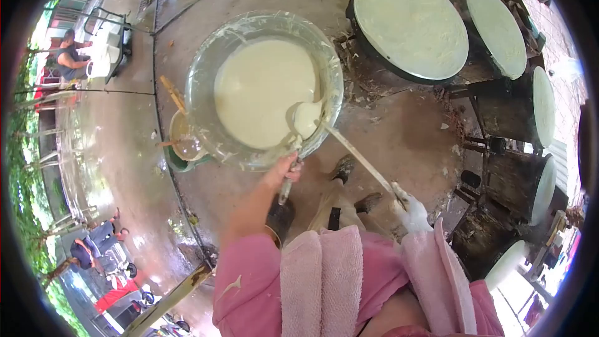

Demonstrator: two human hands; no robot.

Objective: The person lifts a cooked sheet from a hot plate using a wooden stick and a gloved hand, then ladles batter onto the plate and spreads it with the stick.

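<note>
Resting in pale batter, the ladle is lying against the near-right rim of the glass bowl. The right hand, batter-coated, is closing around the far end of the ladle's long handle. The left hand is gripping the bowl's near rim, fingers curled over the edge. Round griddles are lining the right side, just beyond the bowl. Bare concrete floor is lying open between bowl and griddles.
</note>
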